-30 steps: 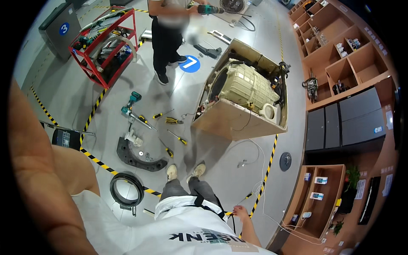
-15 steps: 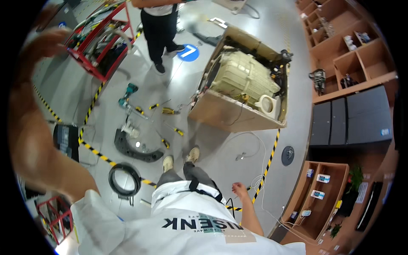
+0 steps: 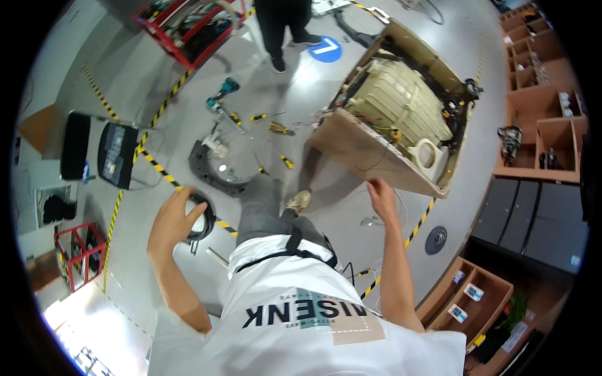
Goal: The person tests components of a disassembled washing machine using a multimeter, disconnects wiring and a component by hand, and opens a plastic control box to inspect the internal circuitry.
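Note:
My left hand (image 3: 174, 216) is raised with its fingers spread and nothing in it. From above, it overlaps a black ring-shaped part (image 3: 204, 219) on the floor, apart from it. My right hand (image 3: 382, 199) hangs in front of me with its fingers loosely curled in, and nothing shows in it. Its fingertips appear near the lower edge of an opened appliance cabinet (image 3: 370, 150); whether they touch it I cannot tell. Inside the cabinet lies a large cream plastic tub (image 3: 401, 94) with wiring around it.
Between my feet and a red tool cart (image 3: 194, 61) lie a teal power drill (image 3: 226, 89), pliers (image 3: 279, 129), screwdrivers (image 3: 286, 161) and a dark curved weight (image 3: 210, 172). A person in dark trousers (image 3: 280, 28) stands beyond. A folding chair (image 3: 117, 155) is left, wooden shelves (image 3: 527, 144) right.
My left hand has come down from high on the left and opened out over the black ring. My right hand has lifted forward toward the cabinet. One leg has stepped forward.

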### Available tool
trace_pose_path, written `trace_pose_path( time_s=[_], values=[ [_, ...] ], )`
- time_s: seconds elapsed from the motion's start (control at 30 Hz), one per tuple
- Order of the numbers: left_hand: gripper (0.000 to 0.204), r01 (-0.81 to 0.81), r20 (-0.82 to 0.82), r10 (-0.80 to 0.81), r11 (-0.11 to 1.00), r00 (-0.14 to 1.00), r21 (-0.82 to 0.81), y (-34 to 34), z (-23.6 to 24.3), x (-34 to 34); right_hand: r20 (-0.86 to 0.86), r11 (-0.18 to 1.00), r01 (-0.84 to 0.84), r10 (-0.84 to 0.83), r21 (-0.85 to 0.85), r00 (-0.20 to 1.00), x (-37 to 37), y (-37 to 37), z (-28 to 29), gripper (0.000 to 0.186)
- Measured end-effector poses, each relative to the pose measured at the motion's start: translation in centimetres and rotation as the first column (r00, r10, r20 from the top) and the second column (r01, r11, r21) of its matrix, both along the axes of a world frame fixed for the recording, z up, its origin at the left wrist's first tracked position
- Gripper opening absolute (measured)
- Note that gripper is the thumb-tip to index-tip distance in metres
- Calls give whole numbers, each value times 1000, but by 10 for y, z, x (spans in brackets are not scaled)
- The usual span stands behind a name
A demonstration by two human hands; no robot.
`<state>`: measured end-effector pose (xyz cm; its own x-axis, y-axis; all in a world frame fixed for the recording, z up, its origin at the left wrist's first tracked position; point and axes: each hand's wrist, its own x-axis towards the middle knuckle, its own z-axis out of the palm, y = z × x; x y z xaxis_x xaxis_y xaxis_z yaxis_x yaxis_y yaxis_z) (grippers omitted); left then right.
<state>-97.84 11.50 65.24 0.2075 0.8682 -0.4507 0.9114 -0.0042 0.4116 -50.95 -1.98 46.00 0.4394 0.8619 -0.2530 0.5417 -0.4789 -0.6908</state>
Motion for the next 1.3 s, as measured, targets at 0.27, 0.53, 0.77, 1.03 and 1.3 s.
trace_pose_path(
  time_s=[0.27, 0.53, 0.77, 1.03, 1.3],
  values=[
    [42, -64, 111, 67, 997, 992, -31, 34, -14, 19, 431, 946, -229, 112, 230, 895, -48, 133, 35, 30],
    [40, 30, 162, -8, 991, 987, -131, 115, -89, -13, 600, 933, -225, 12, 282, 800, -87, 229, 1, 36],
    [37, 199, 285, -140, 961, 948, -191, 226, -162, -11, 656, 994, 75, -112, 84, 746, -48, 259, -42, 14],
    [32, 136, 407, -15, 953, 913, -270, 269, -273, -29, 661, 963, 239, -99, -125, 744, -52, 269, -44, 24],
    [32, 139, 321, 42, 842, 946, -522, 250, -335, -52, 656, 955, 229, -51, -188, 753, -57, 277, -40, 30]
  ],
)
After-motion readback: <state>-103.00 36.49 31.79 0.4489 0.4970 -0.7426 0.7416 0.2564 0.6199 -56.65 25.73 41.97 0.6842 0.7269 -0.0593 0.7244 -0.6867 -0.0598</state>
